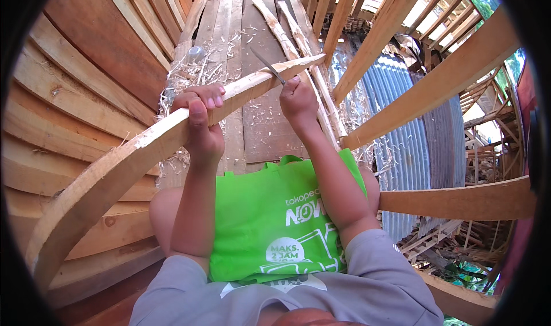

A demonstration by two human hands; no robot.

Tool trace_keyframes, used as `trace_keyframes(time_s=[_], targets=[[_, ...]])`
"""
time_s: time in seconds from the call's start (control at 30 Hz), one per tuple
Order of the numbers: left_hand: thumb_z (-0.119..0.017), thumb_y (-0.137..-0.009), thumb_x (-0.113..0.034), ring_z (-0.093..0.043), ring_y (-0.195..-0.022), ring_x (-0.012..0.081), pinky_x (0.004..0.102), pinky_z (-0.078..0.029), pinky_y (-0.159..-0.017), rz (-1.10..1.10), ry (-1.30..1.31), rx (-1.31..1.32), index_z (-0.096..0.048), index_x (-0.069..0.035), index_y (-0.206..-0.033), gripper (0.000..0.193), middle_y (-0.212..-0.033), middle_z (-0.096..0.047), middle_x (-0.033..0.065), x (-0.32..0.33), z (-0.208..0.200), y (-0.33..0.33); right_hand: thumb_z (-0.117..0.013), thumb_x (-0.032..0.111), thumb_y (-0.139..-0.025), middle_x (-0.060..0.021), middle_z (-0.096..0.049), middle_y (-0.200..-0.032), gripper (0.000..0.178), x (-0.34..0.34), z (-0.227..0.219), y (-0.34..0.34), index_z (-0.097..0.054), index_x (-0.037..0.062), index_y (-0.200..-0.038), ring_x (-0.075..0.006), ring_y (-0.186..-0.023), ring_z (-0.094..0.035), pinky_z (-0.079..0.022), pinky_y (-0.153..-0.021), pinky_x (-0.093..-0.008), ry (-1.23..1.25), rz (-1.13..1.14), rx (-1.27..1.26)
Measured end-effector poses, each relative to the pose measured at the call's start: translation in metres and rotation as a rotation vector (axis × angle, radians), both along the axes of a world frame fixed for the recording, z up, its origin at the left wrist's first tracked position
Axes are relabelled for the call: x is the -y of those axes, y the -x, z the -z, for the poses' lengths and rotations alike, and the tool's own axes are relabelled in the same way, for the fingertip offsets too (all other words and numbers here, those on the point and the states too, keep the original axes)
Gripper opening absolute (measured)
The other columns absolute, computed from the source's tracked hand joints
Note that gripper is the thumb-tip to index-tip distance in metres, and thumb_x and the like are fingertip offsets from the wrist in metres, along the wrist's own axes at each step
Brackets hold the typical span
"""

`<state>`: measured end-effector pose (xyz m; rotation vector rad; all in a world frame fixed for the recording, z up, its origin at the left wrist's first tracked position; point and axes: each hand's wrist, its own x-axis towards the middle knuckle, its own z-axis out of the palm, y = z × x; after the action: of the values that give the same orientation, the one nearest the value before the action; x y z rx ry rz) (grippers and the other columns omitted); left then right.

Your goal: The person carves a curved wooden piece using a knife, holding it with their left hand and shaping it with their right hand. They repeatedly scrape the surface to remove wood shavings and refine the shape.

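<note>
A long, pale wooden beam [155, 136] crosses in front of me, from the lower left up to the upper right. Wrapped over it near its middle is my left hand [199, 116], thumb on top and fingers over the far side. My right hand [299, 99] is closed in a fist close to the beam's far end. From that fist a knife [267, 64] points up and to the left, its thin dark blade lying across the beam. The knife's handle is hidden inside my fingers. A green cloth bag [258, 217] covers my lap.
Wood shavings [212, 67] litter the plank floor [267, 130] ahead. Two peeled poles [287, 47] lie there, right of centre. A plank wall [86, 96] rises on the left. Slanting posts [425, 113] stand on the right, with corrugated metal sheets [402, 148] beyond. A small clear cup-like object [196, 53] sits among the shavings.
</note>
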<state>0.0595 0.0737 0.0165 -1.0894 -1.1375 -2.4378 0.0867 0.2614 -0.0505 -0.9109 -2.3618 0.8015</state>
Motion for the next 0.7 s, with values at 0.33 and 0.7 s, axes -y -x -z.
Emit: trace_keyframes(time_s=[0.33, 0.7], targets=[[-0.057, -0.100, -0.029, -0.050, -0.080, 0.0167, 0.0430, -0.044, -0.090, 0.029, 0.001, -0.008, -0.046, -0.010, -0.090, 0.025, -0.083, -0.050, 0.0042, 0.000, 0.000, 0.001, -0.029, 0.034, -0.099, -0.0293, -0.065, -0.074, 0.060, -0.004, -0.015, -0.004, -0.068, -0.0052, -0.075, -0.0504, -0.075, -0.064, -0.051, -0.077, -0.0571, -0.002, -0.008, 0.010], [-0.060, -0.096, -0.018, -0.051, -0.122, 0.0269, 0.0442, -0.036, -0.109, -0.051, 0.344, -0.029, -0.043, -0.005, -0.125, 0.036, -0.125, -0.054, 0.0158, 0.029, -0.016, -0.016, -0.029, 0.038, -0.100, -0.0320, -0.065, -0.082, 0.063, 0.028, -0.027, -0.005, -0.068, -0.0062, -0.079, -0.0514, -0.082, -0.063, -0.050, -0.082, -0.0568, -0.014, -0.047, -0.044]])
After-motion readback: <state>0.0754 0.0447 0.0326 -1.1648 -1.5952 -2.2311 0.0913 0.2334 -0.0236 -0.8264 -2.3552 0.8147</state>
